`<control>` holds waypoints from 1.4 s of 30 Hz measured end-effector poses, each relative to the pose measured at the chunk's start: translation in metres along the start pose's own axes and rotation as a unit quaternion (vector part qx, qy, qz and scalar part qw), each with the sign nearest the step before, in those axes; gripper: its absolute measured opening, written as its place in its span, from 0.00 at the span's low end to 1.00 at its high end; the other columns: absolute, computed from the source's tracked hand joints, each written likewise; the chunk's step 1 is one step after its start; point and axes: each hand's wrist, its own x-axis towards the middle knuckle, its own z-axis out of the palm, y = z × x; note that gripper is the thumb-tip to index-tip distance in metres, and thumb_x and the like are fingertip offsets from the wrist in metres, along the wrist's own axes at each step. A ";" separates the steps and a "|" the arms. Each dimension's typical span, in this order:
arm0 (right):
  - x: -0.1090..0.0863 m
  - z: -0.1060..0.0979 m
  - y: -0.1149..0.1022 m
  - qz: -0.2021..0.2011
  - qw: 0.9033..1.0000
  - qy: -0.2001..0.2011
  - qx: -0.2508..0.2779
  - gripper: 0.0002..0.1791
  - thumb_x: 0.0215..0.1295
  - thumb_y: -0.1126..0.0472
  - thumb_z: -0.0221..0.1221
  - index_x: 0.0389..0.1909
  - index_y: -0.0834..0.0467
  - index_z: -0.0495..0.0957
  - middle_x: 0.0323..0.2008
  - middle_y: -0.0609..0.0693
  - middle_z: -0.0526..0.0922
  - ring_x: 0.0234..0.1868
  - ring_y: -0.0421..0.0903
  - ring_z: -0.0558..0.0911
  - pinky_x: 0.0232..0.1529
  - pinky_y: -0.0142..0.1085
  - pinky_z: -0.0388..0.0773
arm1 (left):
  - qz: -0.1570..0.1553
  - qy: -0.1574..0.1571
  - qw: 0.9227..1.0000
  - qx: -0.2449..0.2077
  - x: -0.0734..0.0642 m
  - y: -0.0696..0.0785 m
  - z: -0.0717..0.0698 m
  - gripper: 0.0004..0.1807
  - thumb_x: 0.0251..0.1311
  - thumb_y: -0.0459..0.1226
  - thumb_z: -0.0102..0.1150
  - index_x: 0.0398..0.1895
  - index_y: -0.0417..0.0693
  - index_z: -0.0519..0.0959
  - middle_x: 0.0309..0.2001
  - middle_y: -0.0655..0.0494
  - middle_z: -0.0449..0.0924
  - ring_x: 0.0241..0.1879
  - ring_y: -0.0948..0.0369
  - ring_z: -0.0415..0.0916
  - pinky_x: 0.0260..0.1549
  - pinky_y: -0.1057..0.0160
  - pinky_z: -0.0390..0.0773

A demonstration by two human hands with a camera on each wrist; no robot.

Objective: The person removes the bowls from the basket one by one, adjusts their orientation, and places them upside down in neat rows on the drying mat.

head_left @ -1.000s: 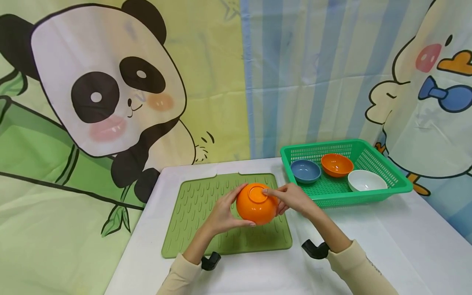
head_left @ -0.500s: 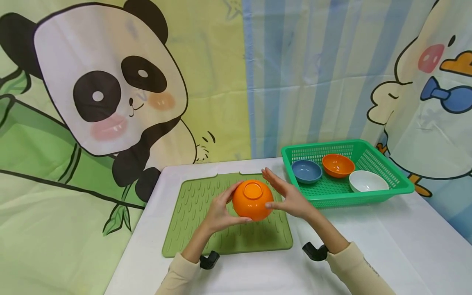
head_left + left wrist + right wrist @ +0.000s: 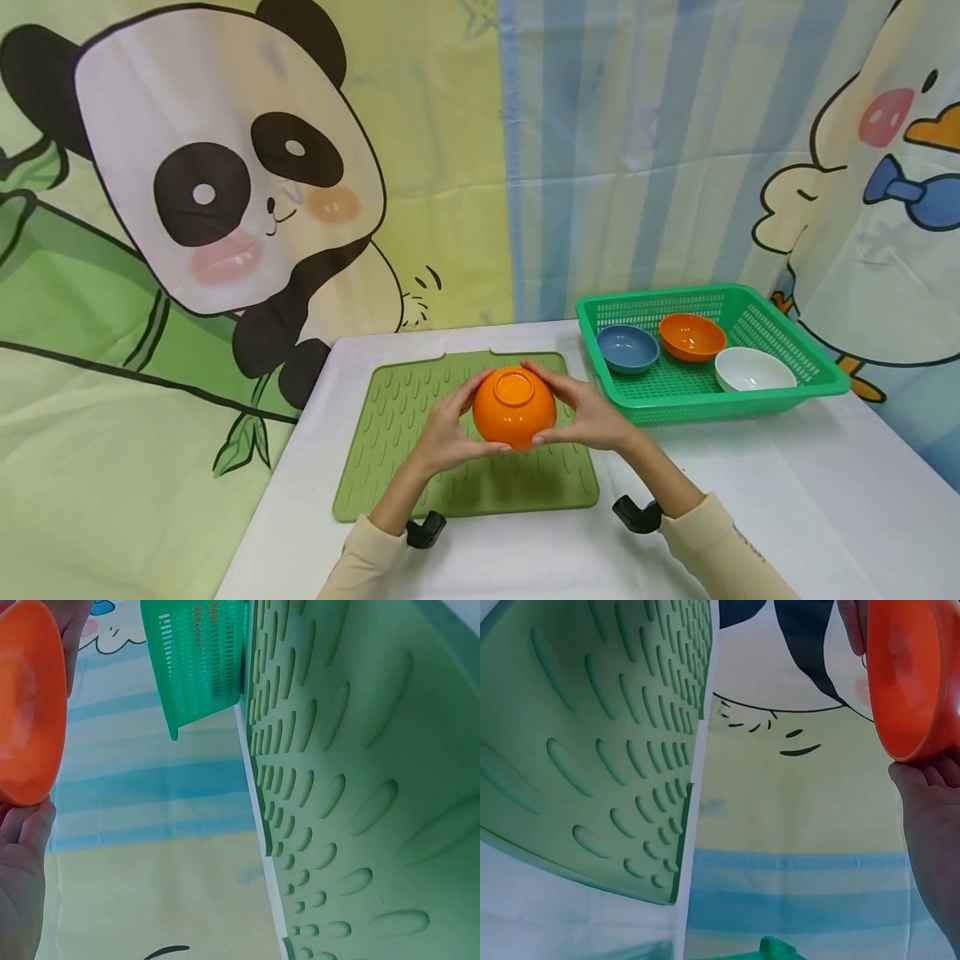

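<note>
An orange bowl (image 3: 514, 417) is held bottom-up over the green mat (image 3: 390, 467), its round foot facing up in the head view. My left hand (image 3: 448, 433) grips it from the left, fingers at the far side and thumb at the near edge. From the right, my right hand (image 3: 588, 417) grips it the same way. Both wrist views show the bowl's rim and inside; in the left wrist view the bowl (image 3: 30, 705) is cut off by the frame edge, and in the right wrist view the bowl (image 3: 907, 682) is too.
A green basket (image 3: 675, 408) stands at the back right of the white table (image 3: 795, 483). In it sit a blue bowl (image 3: 628, 350), another orange bowl (image 3: 692, 337) and a white bowl (image 3: 753, 371). A patterned curtain (image 3: 442, 167) hangs behind the table.
My right hand has come off the bowl's foot, spread out beside the bowl, and then taken hold of its right side. The bowl has moved slightly left in my left hand.
</note>
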 end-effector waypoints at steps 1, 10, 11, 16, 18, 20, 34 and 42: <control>0.001 0.001 0.001 -0.002 1.000 0.001 0.000 0.50 0.46 0.67 0.70 0.68 0.69 0.51 0.66 0.62 0.58 0.64 0.56 0.63 0.59 0.51 0.64 | -0.001 0.001 1.000 0.000 0.000 -0.001 -0.001 0.50 0.31 0.29 0.77 0.61 0.25 0.60 0.57 0.34 0.68 0.54 0.46 0.70 0.49 0.58 0.75; 0.028 0.013 0.001 0.008 1.000 -0.001 -0.029 0.46 0.46 0.67 0.70 0.66 0.68 0.57 0.62 0.63 0.66 0.63 0.58 0.65 0.59 0.51 0.64 | -0.038 -0.004 0.999 0.013 -0.008 -0.015 -0.023 0.50 0.33 0.30 0.77 0.63 0.27 0.59 0.59 0.36 0.67 0.56 0.47 0.68 0.51 0.52 0.72; 0.034 0.015 0.001 0.014 0.999 -0.004 -0.032 0.46 0.47 0.67 0.70 0.66 0.68 0.57 0.62 0.63 0.65 0.63 0.58 0.64 0.59 0.51 0.64 | -0.045 -0.006 0.999 0.017 -0.009 -0.018 -0.028 0.50 0.33 0.30 0.77 0.63 0.28 0.59 0.59 0.37 0.67 0.57 0.47 0.68 0.52 0.51 0.71; 0.077 0.033 0.012 0.013 0.999 -0.022 -0.037 0.46 0.48 0.65 0.70 0.66 0.68 0.57 0.63 0.62 0.64 0.64 0.57 0.63 0.61 0.49 0.61 | -0.089 -0.022 0.995 0.028 -0.010 -0.038 -0.068 0.49 0.36 0.32 0.76 0.64 0.31 0.60 0.60 0.39 0.66 0.59 0.47 0.65 0.57 0.50 0.66; 0.093 0.041 0.022 0.011 0.999 -0.031 -0.021 0.46 0.49 0.65 0.69 0.67 0.68 0.56 0.64 0.62 0.63 0.64 0.56 0.63 0.62 0.47 0.62 | -0.107 -0.030 0.993 0.031 -0.011 -0.050 -0.083 0.48 0.36 0.33 0.76 0.64 0.33 0.60 0.60 0.40 0.66 0.60 0.48 0.65 0.58 0.51 0.65; 0.107 0.049 0.033 0.013 0.999 -0.037 0.001 0.45 0.49 0.66 0.69 0.67 0.68 0.55 0.64 0.62 0.63 0.64 0.55 0.63 0.62 0.46 0.62 | -0.123 -0.034 0.991 0.035 -0.014 -0.065 -0.094 0.48 0.36 0.34 0.77 0.64 0.34 0.61 0.61 0.41 0.66 0.60 0.48 0.65 0.58 0.51 0.64; 0.154 0.109 0.136 0.073 0.997 -0.036 0.001 0.50 0.48 0.57 0.70 0.69 0.64 0.53 0.64 0.60 0.63 0.64 0.52 0.65 0.61 0.43 0.65 | -0.265 -0.073 0.957 0.091 -0.046 -0.163 -0.112 0.54 0.32 0.45 0.78 0.67 0.45 0.61 0.63 0.49 0.64 0.62 0.52 0.62 0.59 0.50 0.64; 0.154 0.122 0.143 0.104 0.992 -0.046 -0.049 0.50 0.51 0.54 0.68 0.69 0.65 0.50 0.62 0.62 0.66 0.60 0.54 0.68 0.58 0.45 0.69 | -0.282 -0.106 0.948 0.105 -0.055 -0.177 -0.108 0.53 0.37 0.46 0.76 0.68 0.44 0.57 0.65 0.44 0.61 0.63 0.48 0.60 0.58 0.46 0.64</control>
